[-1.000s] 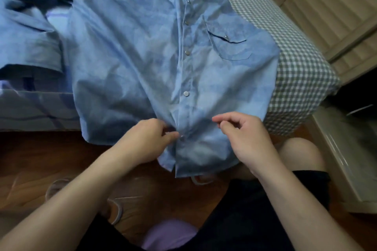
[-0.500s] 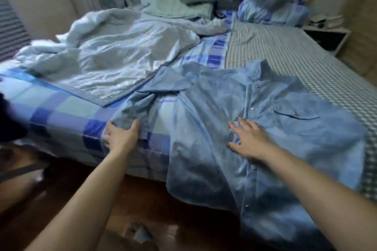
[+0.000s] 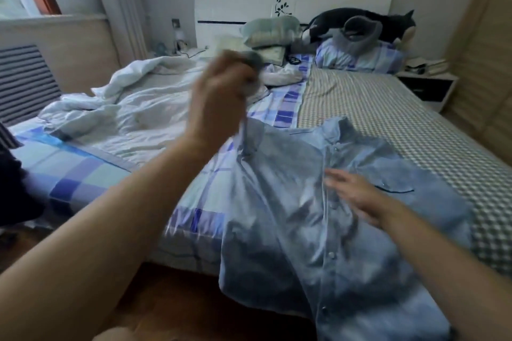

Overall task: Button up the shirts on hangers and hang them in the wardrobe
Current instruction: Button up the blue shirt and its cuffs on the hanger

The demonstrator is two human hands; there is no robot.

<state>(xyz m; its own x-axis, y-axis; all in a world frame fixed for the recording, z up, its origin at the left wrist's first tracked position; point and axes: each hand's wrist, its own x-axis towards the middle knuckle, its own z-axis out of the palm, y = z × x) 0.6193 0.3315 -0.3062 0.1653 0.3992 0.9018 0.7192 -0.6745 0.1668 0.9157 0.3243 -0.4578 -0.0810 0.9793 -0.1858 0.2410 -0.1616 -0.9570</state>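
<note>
A light blue denim shirt [image 3: 327, 230] lies face up on the bed, its front placket buttoned and its hem hanging over the bed's near edge. My left hand [image 3: 219, 97] is raised above the bed and grips the shirt's left sleeve, pulling the cloth up; the hand is blurred. With fingers stretched out, my right hand [image 3: 354, 194] rests flat on the shirt's chest, just left of the breast pocket [image 3: 393, 184]. No hanger shows.
The bed [image 3: 388, 108] carries a rumpled white quilt [image 3: 124, 116] at the left and pillows [image 3: 360, 55] at the head. A dark cat-shaped form [image 3: 360, 22] lies on the pillows. A nightstand [image 3: 426, 83] and wooden wardrobe doors [image 3: 482, 63] stand at the right.
My hands left the shirt's hem. The left hand took the left sleeve and has now lifted it high; the right hand stays flat on the chest. My view rose towards the headboard.
</note>
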